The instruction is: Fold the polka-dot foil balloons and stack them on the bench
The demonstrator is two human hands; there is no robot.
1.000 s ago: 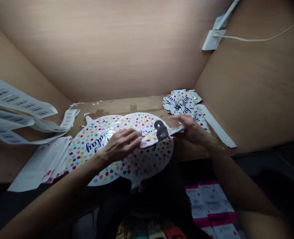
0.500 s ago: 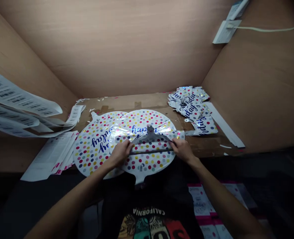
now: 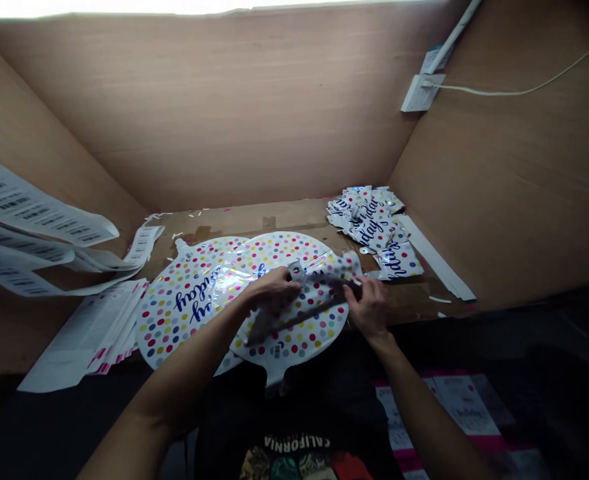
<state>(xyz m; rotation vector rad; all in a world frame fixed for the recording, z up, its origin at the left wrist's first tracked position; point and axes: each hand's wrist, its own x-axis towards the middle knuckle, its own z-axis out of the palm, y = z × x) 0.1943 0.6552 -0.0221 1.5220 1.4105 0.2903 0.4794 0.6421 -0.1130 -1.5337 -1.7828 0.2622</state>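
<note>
A flat, uninflated foil balloon (image 3: 319,297), partly folded with its grey side showing, is between my hands and blurred by motion. My right hand (image 3: 370,307) grips its right end, thumb on top. My left hand (image 3: 274,287) has its fingers curled at the middle of the folded foil, close to a small tab. Beneath lie flat dotted foil balloons: one on the left (image 3: 169,320) with blue lettering, and one on the right (image 3: 289,243) whose neck points towards me. To the right sits a pile of small folded balloons (image 3: 367,217).
Barcode label strips (image 3: 39,207) hang at the left above a fanned stack of printed sheets (image 3: 79,327). A long white strip (image 3: 437,257) lies right of the pile. Wooden panels (image 3: 254,113) enclose the cardboard-covered surface. Pink-and-white packs (image 3: 464,407) are low at the right.
My left hand has moved from the foil's left end towards its middle. The folded balloon has tilted, its left end swinging towards me. My right hand keeps its end. The view has shifted slightly.
</note>
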